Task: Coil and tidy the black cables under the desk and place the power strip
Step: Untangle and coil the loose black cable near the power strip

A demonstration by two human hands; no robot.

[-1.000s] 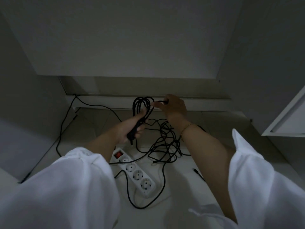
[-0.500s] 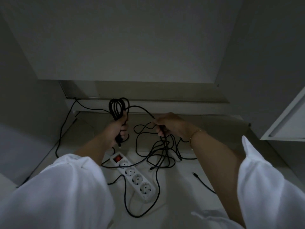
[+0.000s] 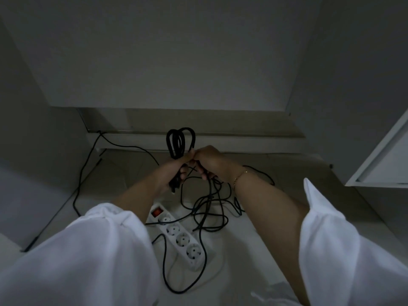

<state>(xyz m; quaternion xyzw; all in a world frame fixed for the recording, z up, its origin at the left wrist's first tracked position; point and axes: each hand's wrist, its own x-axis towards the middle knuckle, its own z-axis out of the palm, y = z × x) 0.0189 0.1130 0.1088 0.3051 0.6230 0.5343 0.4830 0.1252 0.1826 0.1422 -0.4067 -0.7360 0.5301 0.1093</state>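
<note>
My left hand (image 3: 176, 171) grips a bundle of coiled black cable (image 3: 180, 142), whose loops stand up above the fist. My right hand (image 3: 206, 162) is right beside it, touching it, and pinches a strand of the same black cable. From both hands the loose black cable (image 3: 205, 213) hangs down into a tangle on the floor. A white power strip (image 3: 178, 235) with a red switch and several sockets lies on the floor below my hands, with cable running across it.
Another thin black cable (image 3: 79, 191) runs from the back wall along the left panel to the floor. The desk's underside and back panel (image 3: 167, 62) close the space above. A white cabinet edge (image 3: 382, 155) juts in at the right.
My right hand has come up and left with a fresh length of cable, meeting my left hand at the coil. The coil has shifted right toward the middle.
</note>
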